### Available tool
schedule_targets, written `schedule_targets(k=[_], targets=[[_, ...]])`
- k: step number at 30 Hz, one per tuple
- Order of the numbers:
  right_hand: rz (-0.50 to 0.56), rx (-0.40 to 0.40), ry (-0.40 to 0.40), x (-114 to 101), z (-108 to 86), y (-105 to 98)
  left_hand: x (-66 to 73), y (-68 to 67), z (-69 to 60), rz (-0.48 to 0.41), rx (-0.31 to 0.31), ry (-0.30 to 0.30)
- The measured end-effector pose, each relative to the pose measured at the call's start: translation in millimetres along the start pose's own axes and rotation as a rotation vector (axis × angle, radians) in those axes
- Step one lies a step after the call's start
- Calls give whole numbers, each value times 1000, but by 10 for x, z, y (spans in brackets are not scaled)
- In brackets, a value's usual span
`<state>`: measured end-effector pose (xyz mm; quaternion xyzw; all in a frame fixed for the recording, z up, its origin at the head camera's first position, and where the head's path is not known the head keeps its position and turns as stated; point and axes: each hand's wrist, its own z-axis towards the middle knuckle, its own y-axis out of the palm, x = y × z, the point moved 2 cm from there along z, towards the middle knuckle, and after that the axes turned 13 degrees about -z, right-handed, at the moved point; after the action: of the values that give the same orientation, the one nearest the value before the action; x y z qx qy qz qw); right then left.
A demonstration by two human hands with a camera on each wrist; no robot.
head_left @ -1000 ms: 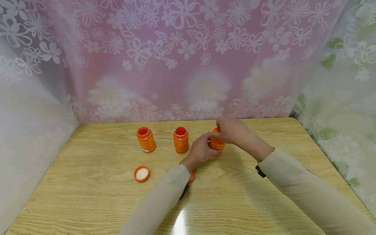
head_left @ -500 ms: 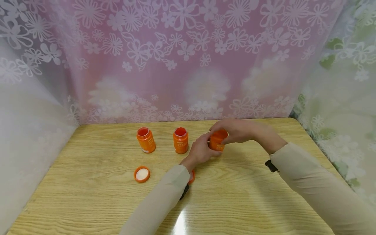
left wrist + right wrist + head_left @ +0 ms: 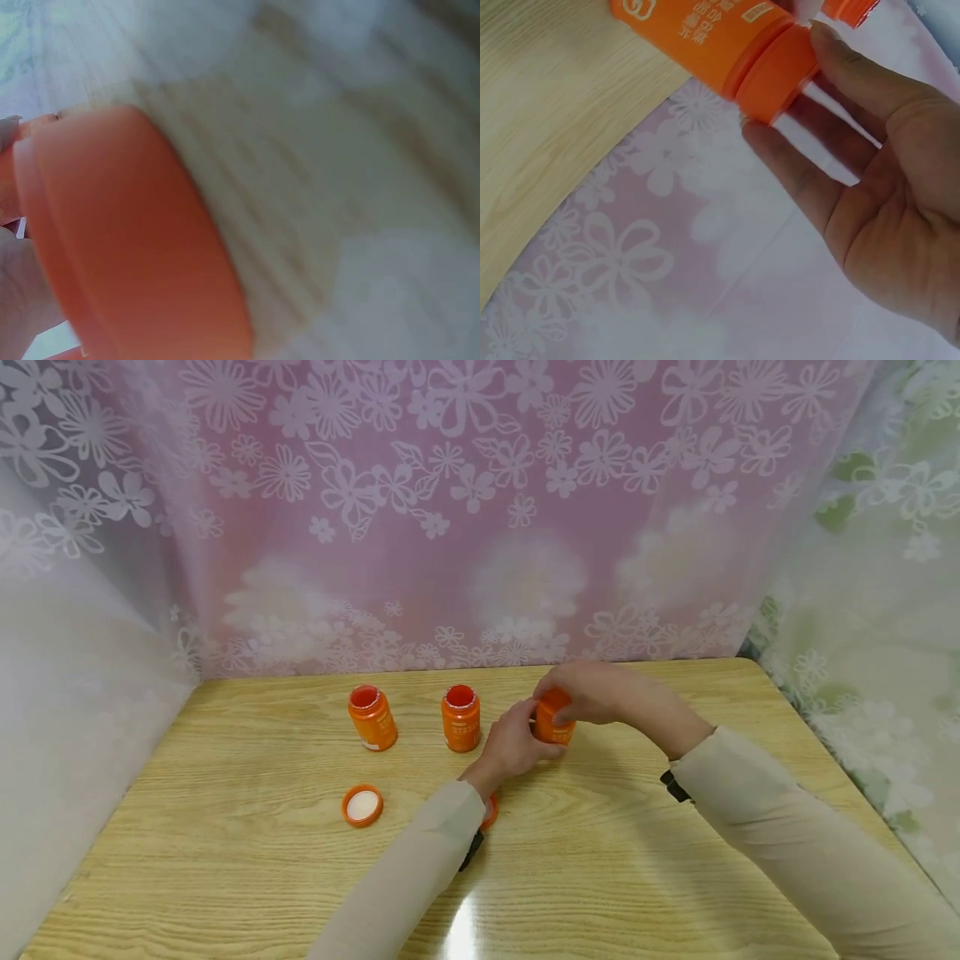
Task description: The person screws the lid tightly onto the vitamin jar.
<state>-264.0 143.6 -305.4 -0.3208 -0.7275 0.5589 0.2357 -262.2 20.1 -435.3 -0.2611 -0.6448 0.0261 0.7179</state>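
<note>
Pink curtain printed with white flowers (image 3: 480, 510) backs a pale wood-grain table (image 3: 225, 860). Viewing remotely, I record one orange plastic cylindrical bottle with a printed label (image 3: 557, 734) at the right end of a row of three, upright on the tabletop, long axis vertical.

Left hand (image 3: 513, 741): at the bottle's left side, holding the body low, thumb across the near face; I cannot see the tips of its far fingers.

Right hand (image 3: 603, 693): above and to the right of the bottle, nearer the top. By the right wrist view, thumb and fingertips pinch the rim of a short orange plastic screw cap (image 3: 780, 73) from opposite sides, palm well apart from it. I judge any turn would run about the bottle's long axis, right hand rotating, left hand bracing.

Noted alongside: two uncapped orange bottles, left (image 3: 372, 720) and middle (image 3: 461, 724), mouths up.
</note>
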Motion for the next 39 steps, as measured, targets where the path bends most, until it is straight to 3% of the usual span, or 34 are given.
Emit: schedule_targets(k=[16,20,23,28,30,34,39], targets=[[-54,100,207,-133,41,17,-34,-40,8,-4,16,-12],[-108,95,247,-99,27,35,-42,-46,6,2,20,-11],[-99,90,172,-22,-19,16,-43,-38,-1,-3,16,-11],[95,66,-92,116,-82,-63,-30,-26,-7,-18,11,-7],[135,41,-149,149,-83,-69,-28,-17,-3,-12,10,-10],[122,24,-195,170,-62,-27,-28,4,9,4,6,-10],[113,31,-159,141,-42,12,-32,10,18,17,7,-6]])
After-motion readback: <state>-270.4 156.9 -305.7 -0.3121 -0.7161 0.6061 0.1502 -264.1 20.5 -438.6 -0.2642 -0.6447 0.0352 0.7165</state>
